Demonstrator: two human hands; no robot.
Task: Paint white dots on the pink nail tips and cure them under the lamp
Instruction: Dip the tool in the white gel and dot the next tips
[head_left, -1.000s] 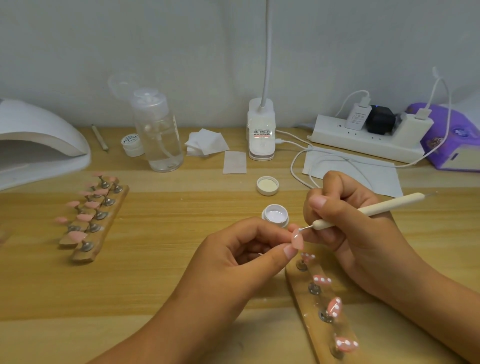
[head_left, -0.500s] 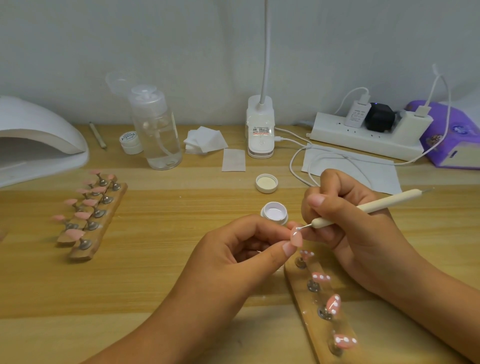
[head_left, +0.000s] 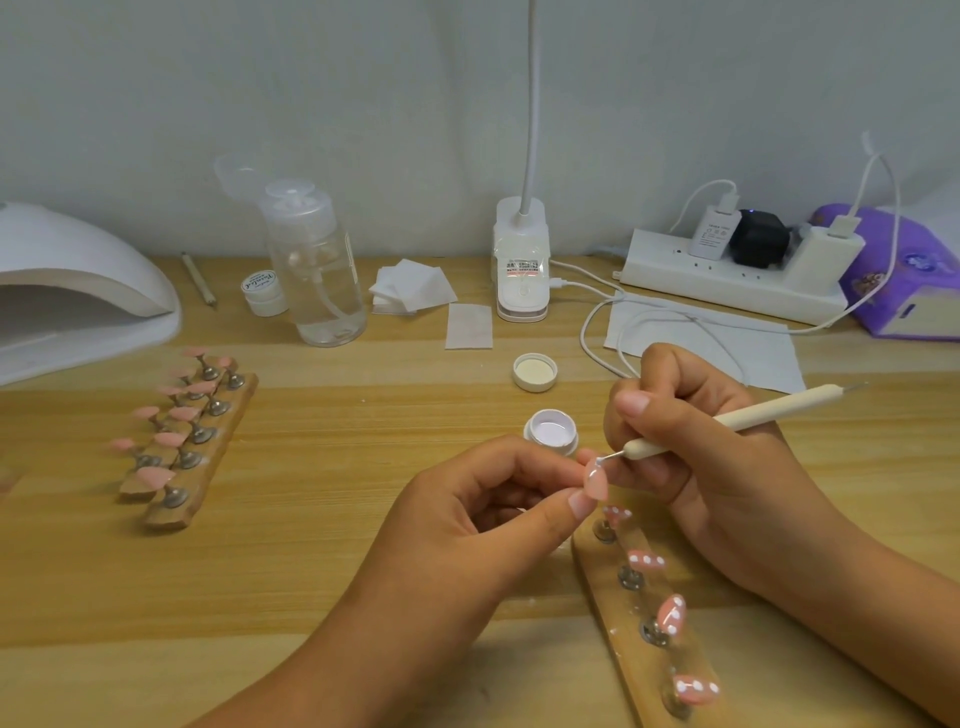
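My left hand (head_left: 483, 519) pinches a pink nail tip (head_left: 595, 481) between thumb and fingers above the table. My right hand (head_left: 691, 452) grips a cream dotting pen (head_left: 727, 423), and its metal point touches the top of that tip. Just behind stands an open pot of white gel (head_left: 550, 430). Under my hands a wooden holder (head_left: 613, 623) carries several pink tips with white dots (head_left: 645, 561). At the left, wooden holders (head_left: 208, 457) bear several plain pink tips. The white curing lamp (head_left: 78, 291) stands at the far left.
The pot's lid (head_left: 534, 371) lies behind it. A clear pump bottle (head_left: 319, 270), a small white jar (head_left: 262, 292), cotton pads (head_left: 410, 291), a desk lamp base (head_left: 521, 265), a power strip (head_left: 727, 280) with cables and a purple box (head_left: 909, 275) line the back.
The pen's point has come down from beside the held tip onto its top edge. My left hand has turned the tip slightly.
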